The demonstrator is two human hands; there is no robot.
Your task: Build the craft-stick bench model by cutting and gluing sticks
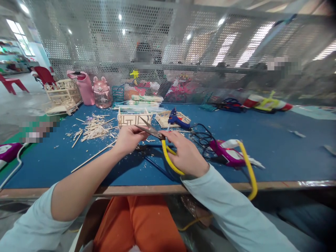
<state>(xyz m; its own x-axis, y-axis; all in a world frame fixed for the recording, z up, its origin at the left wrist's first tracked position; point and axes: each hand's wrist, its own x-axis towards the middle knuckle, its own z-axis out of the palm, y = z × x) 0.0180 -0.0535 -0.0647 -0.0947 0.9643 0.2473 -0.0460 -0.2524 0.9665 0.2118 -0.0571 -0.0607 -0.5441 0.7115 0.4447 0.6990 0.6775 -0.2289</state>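
Note:
My right hand [187, 152] holds a pair of scissors [150, 131] with yellow handles, its blades parted and pointing left. Close to the blades, my left hand [128, 139] is closed in a pinch; what lies in its fingers is too small to make out. Behind that hand stands a small frame of pale wooden sticks [134, 117]. A blue glue gun [178, 120] rests on a shallow wooden stick tray [160, 120] beyond my right hand. Under my hands lies a blue-handled tool [159, 164], partly hidden.
Loose wooden sticks and scraps [96, 128] lie at left, near a long stick [93, 156]. A larger stick model [63, 97], a pink bottle [86, 89] and a clear pink bottle [102, 94] stand behind. A purple glue gun [231, 154] and black cables [203, 136] lie at right. Perforated metal screen [183, 45] at back.

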